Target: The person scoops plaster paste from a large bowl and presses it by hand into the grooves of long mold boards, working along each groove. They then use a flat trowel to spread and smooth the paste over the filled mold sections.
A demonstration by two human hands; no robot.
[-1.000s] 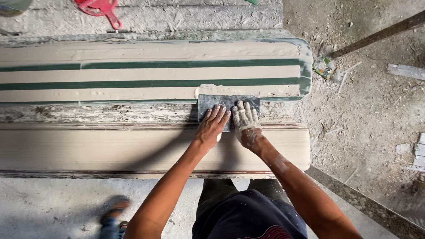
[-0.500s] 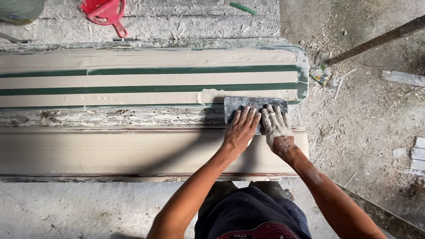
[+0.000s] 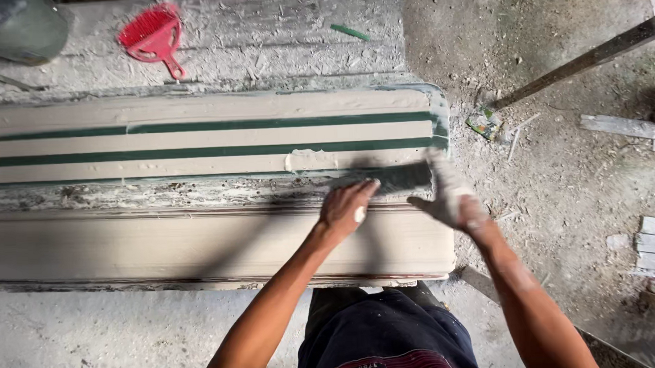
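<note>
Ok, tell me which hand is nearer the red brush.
Left. The left hand rests on the dark block below and right of the red brush; the right hand sits farther right, at the mould's end.

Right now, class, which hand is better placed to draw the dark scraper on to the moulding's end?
Probably the right hand: it sits at the dark scraper's outer end, nearest the moulding's rounded end. The left hand rests on the scraper's inner end, farther back.

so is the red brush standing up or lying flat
Lying flat: the red brush rests on the dusty surface, bristles upper left, handle lower right.
</note>
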